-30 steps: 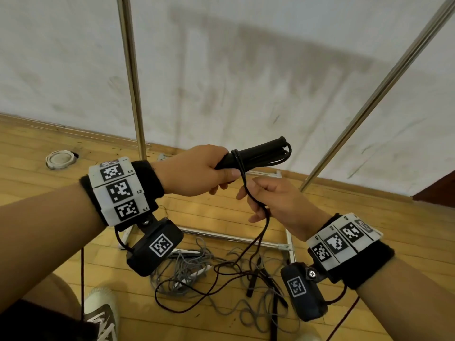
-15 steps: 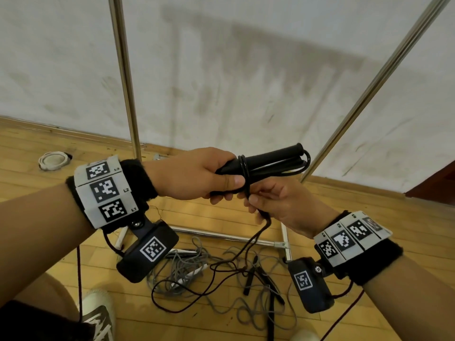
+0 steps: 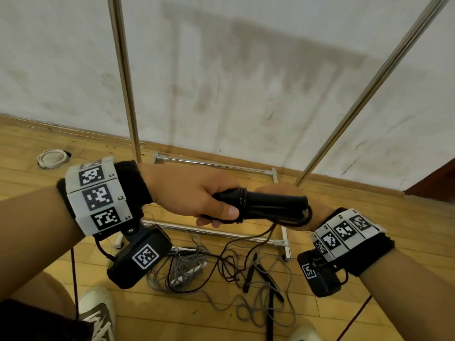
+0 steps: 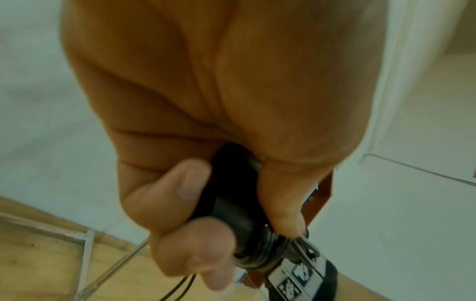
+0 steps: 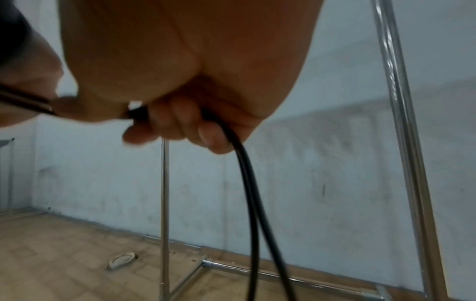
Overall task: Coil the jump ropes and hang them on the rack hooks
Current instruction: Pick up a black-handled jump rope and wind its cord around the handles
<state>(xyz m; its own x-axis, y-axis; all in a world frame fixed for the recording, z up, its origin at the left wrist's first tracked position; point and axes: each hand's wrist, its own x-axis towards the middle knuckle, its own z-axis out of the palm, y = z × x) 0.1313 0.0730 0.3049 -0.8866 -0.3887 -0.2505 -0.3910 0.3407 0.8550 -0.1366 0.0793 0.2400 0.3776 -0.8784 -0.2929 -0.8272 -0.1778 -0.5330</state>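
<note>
My left hand (image 3: 197,198) grips the black jump rope handles (image 3: 273,205), held level at chest height, with several turns of black cord (image 3: 242,201) wound round them beside my thumb. The left wrist view shows the same handles (image 4: 231,213) inside my curled fingers (image 4: 190,179). My right hand (image 3: 283,190) sits mostly hidden behind the handles' far end; in the right wrist view its curled fingers (image 5: 180,122) hold the black cord (image 5: 247,183), which hangs down toward the floor. The rack's two steel uprights (image 3: 123,77) (image 3: 369,89) stand ahead; no hooks are in view.
On the wooden floor below lie a tangle of grey rope (image 3: 187,267), dark red cord (image 3: 234,262) and loose black handles (image 3: 251,271), inside the rack's base bars (image 3: 216,232). A round white floor fitting (image 3: 51,158) lies at the left. My shoes (image 3: 98,313) show at the bottom.
The handles swung from tilted up to level and lower. My right hand went from below the handles to behind their far end, and more cord now wraps them.
</note>
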